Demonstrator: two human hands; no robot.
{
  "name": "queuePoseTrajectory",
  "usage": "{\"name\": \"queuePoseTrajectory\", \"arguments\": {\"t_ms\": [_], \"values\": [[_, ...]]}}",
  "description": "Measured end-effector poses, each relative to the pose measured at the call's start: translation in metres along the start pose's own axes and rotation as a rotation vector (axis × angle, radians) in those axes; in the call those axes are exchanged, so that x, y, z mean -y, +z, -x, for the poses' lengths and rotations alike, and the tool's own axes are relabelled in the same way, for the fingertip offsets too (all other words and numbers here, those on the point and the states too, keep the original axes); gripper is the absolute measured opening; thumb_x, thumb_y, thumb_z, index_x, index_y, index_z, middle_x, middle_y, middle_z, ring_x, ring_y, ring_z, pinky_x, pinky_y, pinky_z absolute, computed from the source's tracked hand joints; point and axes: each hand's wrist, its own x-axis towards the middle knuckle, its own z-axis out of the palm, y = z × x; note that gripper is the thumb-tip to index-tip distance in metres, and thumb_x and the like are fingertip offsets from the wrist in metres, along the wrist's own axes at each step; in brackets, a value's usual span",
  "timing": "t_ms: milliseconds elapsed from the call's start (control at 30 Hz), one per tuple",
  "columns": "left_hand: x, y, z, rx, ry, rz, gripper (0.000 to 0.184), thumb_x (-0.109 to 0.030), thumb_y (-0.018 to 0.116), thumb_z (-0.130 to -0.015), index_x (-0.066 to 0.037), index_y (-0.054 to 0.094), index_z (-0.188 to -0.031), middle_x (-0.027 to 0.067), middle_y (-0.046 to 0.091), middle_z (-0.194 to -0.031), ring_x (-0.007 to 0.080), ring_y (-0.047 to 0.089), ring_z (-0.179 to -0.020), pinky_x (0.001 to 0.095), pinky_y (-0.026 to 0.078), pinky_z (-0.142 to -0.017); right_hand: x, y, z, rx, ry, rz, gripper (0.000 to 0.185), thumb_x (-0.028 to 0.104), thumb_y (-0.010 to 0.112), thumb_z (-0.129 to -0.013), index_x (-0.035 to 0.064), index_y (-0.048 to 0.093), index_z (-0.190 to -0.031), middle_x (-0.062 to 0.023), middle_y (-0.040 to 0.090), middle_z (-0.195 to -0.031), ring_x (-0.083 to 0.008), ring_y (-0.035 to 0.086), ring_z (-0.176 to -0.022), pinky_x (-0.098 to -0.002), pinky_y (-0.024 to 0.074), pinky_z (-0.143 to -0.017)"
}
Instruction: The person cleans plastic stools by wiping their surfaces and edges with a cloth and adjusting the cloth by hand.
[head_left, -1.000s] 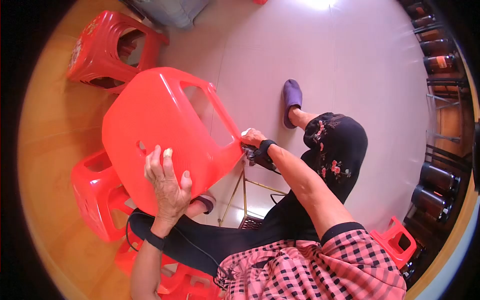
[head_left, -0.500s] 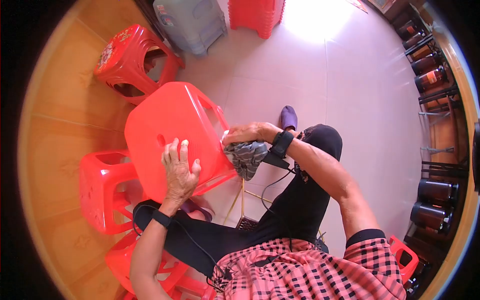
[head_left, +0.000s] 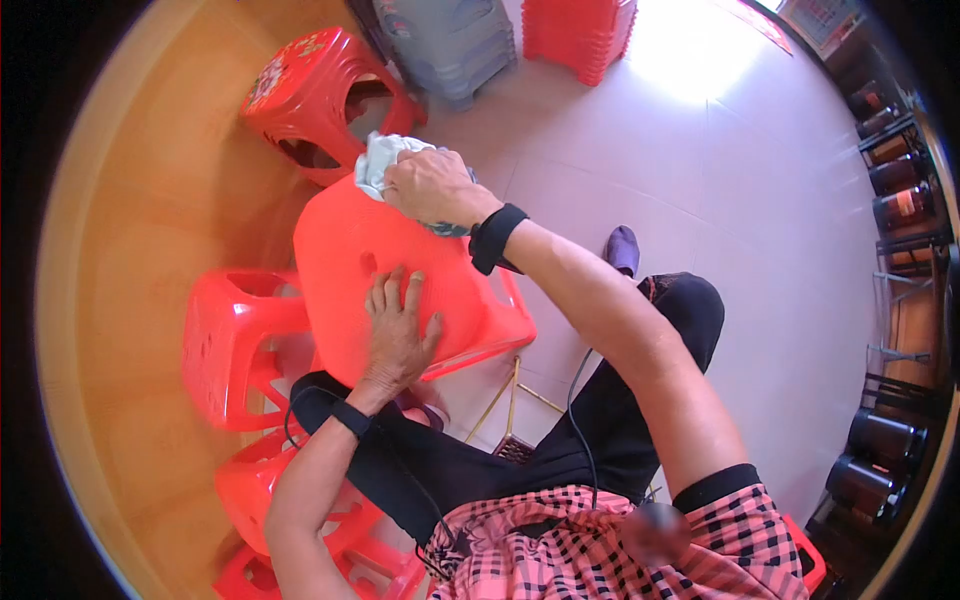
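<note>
Fingers point(head_left: 412, 293) spread, the left hand point(head_left: 396, 345) lies on the square-seated red plastic stool point(head_left: 340, 300), apparently steadying it before the black-trousered left knee point(head_left: 318, 397). In this same head view, the right hand point(head_left: 436, 188) is closed around a crumpled pale fabric cloth point(head_left: 380, 160) at the seat's far edge, probably bunched for a firm grip; its underside is hidden.

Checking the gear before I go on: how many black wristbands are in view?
2. One wristband sits at the wrist of the left hand, which rests on a red stool; the other wristband is behind the right hand, which grips a cloth. Neither is hidden.
</note>
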Motion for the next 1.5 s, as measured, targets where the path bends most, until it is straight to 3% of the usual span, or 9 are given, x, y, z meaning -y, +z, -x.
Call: {"name": "queuePoseTrajectory", "arguments": {"t_ms": [333,533,700,800,900,967,1067,1167,1500], "values": [[0.012,0.009,0.0,-0.111,0.011,0.204,0.052,-0.012,0.056,-0.084,0.005,0.038,-0.13,0.0231,0.038,-0.131,0.0404,0.034,-0.125,0.0459,0.027,-0.107,0.044,-0.019,0.066,0.133,0.142,0.0,0.018,0.019,0.058,-0.075,0.0016,0.061,-0.071,-0.0171,0.063,-0.072,-0.0351,0.063,-0.071,-0.0456,0.0488,-0.064],[0.017,0.017,0.001,-0.38,-0.174,0.55,0.04,-0.005,0.043,-0.091,0.006,0.037,-0.129,0.0247,0.045,-0.121,0.036,0.045,-0.116,0.0416,0.035,-0.101,0.083,-0.033,0.136,0.081,-0.02,-0.005,0.015,0.017,0.06,-0.075,0.0033,0.057,-0.071,-0.0135,0.06,-0.072,-0.0309,0.06,-0.074,-0.0435,0.0484,-0.063],[0.018,-0.001,0.018,-0.387,-0.187,0.463,0.047,-0.006,0.053,-0.086,0.006,0.038,-0.128,0.0234,0.045,-0.121,0.0371,0.044,-0.115,0.0432,0.034,-0.101,0.082,-0.049,0.167,0.098,-0.067,-0.131,0.012,0.014,0.063,-0.076,0.003,0.058,-0.074,-0.0122,0.057,-0.071,-0.0305,0.059,-0.073,-0.0424,0.0486,-0.067],[0.033,-0.028,0.046,-0.421,-0.203,0.09,0.057,-0.007,0.061,-0.079,0.005,0.037,-0.129,0.0229,0.044,-0.122,0.038,0.042,-0.115,0.0443,0.032,-0.102,0.066,-0.065,0.16,0.277,0.367,-0.472,0.014,0.013,0.06,-0.078,0.0037,0.065,-0.086,-0.0153,0.065,-0.087,-0.0269,0.065,-0.084,-0.0362,0.0509,-0.074],[0.044,-0.034,0.078,-0.395,-0.336,0.109,0.056,-0.01,0.059,-0.083,0.006,0.035,-0.131,0.0247,0.041,-0.124,0.0386,0.04,-0.118,0.0438,0.03,-0.103,0.031,-0.065,0.135,-0.01,0.471,-0.494,0.023,0.022,0.059,-0.079,0.0011,0.065,-0.088,-0.0203,0.065,-0.086,-0.033,0.064,-0.085,-0.0401,0.0501,-0.077],[0.06,-0.012,0.097,-0.428,-0.529,0.422,0.055,-0.016,0.055,-0.09,0.007,0.031,-0.133,0.0269,0.039,-0.126,0.0393,0.037,-0.12,0.0437,0.028,-0.105,0.01,-0.053,0.119,-0.055,0.502,-0.473,0.03,0.028,0.057,-0.082,0.0004,0.064,-0.092,-0.0217,0.065,-0.089,-0.0338,0.064,-0.088,-0.0402,0.0492,-0.079],[0.037,-0.01,0.097,-0.352,-0.548,0.334,0.054,-0.022,0.051,-0.094,0.008,0.029,-0.134,0.0278,0.038,-0.126,0.0401,0.036,-0.121,0.0436,0.027,-0.105,-0.001,-0.023,0.121,-0.011,0.576,-0.525,0.043,0.037,0.052,-0.087,-0.0002,0.062,-0.104,-0.0237,0.065,-0.095,-0.035,0.063,-0.093,-0.0405,0.0473,-0.083],[0.04,-0.003,0.088,-0.353,-0.549,0.305,0.055,-0.023,0.05,-0.094,0.008,0.028,-0.134,0.0287,0.037,-0.127,0.0403,0.037,-0.121,0.0436,0.027,-0.105,-0.005,-0.033,0.13,0.302,0.637,-0.646,0.054,0.045,0.045,-0.09,0.0005,0.057,-0.118,-0.0233,0.064,-0.104,-0.0344,0.062,-0.099,-0.0399,0.0459,-0.086],[0.085,0.011,0.009,-0.28,-0.27,0.262,0.053,-0.021,0.05,-0.094,0.006,0.03,-0.135,0.0272,0.038,-0.129,0.04,0.037,-0.122,0.0437,0.03,-0.104,0.015,-0.023,0.176,-0.104,0.872,-0.678,0.059,0.047,0.045,-0.091,0.0007,0.043,-0.129,-0.027,0.061,-0.107,-0.0423,0.059,-0.103,-0.0457,0.0444,-0.09]]}}
